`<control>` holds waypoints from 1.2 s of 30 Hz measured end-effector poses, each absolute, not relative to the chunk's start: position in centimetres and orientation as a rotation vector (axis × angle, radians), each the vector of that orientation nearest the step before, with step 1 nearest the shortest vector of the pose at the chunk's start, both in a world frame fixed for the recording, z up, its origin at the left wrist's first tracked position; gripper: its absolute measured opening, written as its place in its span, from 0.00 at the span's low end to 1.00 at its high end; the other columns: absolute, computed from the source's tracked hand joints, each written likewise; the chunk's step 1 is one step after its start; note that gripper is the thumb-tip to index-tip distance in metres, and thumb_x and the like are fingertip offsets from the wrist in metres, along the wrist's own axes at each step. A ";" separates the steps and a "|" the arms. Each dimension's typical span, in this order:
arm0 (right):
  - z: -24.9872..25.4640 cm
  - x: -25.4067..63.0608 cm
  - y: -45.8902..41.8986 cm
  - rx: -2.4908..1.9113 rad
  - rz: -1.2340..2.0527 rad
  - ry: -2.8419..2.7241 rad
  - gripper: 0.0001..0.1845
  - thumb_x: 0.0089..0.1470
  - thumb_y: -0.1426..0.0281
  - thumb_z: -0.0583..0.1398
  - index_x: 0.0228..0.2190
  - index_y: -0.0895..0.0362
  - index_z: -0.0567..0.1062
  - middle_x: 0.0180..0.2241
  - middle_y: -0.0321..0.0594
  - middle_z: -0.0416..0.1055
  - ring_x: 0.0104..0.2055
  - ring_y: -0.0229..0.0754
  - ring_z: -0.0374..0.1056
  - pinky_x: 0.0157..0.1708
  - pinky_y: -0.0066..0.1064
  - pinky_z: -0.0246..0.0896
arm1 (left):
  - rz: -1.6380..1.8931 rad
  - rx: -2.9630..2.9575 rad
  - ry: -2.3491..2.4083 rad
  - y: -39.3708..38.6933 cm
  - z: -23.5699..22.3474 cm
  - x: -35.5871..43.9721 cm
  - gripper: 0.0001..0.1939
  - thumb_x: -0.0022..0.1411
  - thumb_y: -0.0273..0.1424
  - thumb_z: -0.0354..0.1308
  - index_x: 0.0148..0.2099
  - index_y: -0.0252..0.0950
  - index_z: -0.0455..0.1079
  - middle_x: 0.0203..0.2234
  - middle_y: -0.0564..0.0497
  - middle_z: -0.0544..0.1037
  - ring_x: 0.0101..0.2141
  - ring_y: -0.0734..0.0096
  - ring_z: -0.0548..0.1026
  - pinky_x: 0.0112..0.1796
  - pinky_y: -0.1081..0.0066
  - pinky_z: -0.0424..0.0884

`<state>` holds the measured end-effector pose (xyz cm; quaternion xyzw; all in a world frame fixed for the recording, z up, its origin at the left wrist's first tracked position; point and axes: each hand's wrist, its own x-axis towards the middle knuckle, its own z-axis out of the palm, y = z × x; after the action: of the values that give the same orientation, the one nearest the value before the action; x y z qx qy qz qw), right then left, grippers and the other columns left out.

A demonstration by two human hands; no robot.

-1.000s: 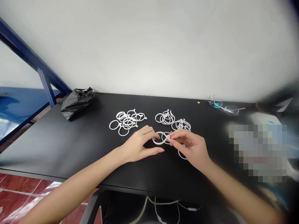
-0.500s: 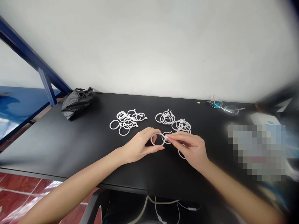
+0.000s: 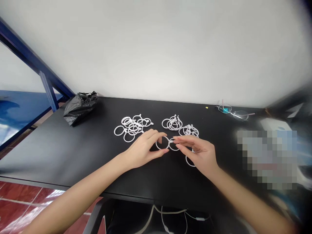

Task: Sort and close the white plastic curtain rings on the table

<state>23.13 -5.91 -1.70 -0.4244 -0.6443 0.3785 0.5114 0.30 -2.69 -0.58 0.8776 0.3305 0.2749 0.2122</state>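
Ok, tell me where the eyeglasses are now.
In the head view, the eyeglasses lie toward the right of the black table, near its back edge by the wall, right of a small yellow piece.

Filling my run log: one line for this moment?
left hand: holds white ring; right hand: beside ring's clasp; other white rings: on black table

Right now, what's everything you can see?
Held ring: one, white, centre
Left rings: many, white, left of centre
Right rings: many, white, right of centre
Table: one, black, beneath rings
Bag: one, black, back left
Glasses: one pair, clear, back right
Speck: one, yellow, near glasses
Wall: one, whitish, behind
Frame: one, blue, left
Surface: one, blue, far left
Floor tiles: several, red, lower left
Armrest: one, dark, bottom
Cables: several, pale, below table
Blurred stuff: uncountable, greyish, right
Left hand: one, bare, holding ring
Right hand: one, bare, beside ring
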 end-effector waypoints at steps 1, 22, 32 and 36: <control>-1.7 23.2 -5.9 -1.023 0.898 -1.550 0.12 0.54 0.71 0.66 0.42 0.50 0.80 0.41 0.40 0.80 0.41 0.46 0.79 0.41 0.39 0.79 | 0.783 2.511 0.972 -2.3 -0.7 0.0 0.18 0.68 0.38 0.55 0.56 0.35 0.64 0.39 0.46 0.74 0.41 0.63 0.72 0.45 0.62 0.70; -1.6 23.6 -5.6 -1.062 0.744 -1.532 0.08 0.54 0.74 0.65 0.36 0.50 0.81 0.35 0.38 0.79 0.35 0.40 0.74 0.31 0.31 0.74 | 0.567 2.648 1.493 0.7 -1.7 -3.6 0.16 0.68 0.34 0.51 0.55 0.36 0.66 0.51 0.42 0.70 0.49 0.52 0.68 0.52 0.49 0.63; -1.1 24.2 -5.1 -1.100 0.733 -1.325 0.02 0.54 0.70 0.66 0.31 0.52 0.81 0.33 0.39 0.78 0.36 0.41 0.74 0.31 0.30 0.73 | 0.474 2.783 1.129 1.2 0.4 1.1 0.16 0.69 0.32 0.51 0.57 0.34 0.65 0.53 0.40 0.68 0.53 0.54 0.67 0.55 0.53 0.64; -0.9 24.2 -5.0 -1.101 0.730 -1.295 0.02 0.53 0.70 0.66 0.31 0.53 0.81 0.32 0.39 0.78 0.34 0.40 0.73 0.30 0.28 0.72 | 0.417 2.683 1.123 3.5 -0.2 3.1 0.14 0.69 0.36 0.52 0.52 0.35 0.68 0.52 0.41 0.70 0.52 0.55 0.69 0.53 0.55 0.65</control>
<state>24.25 -5.02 -0.91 -0.4755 -0.5590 0.3150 0.6018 3.09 3.52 -0.20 0.9083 0.3804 0.1412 0.1015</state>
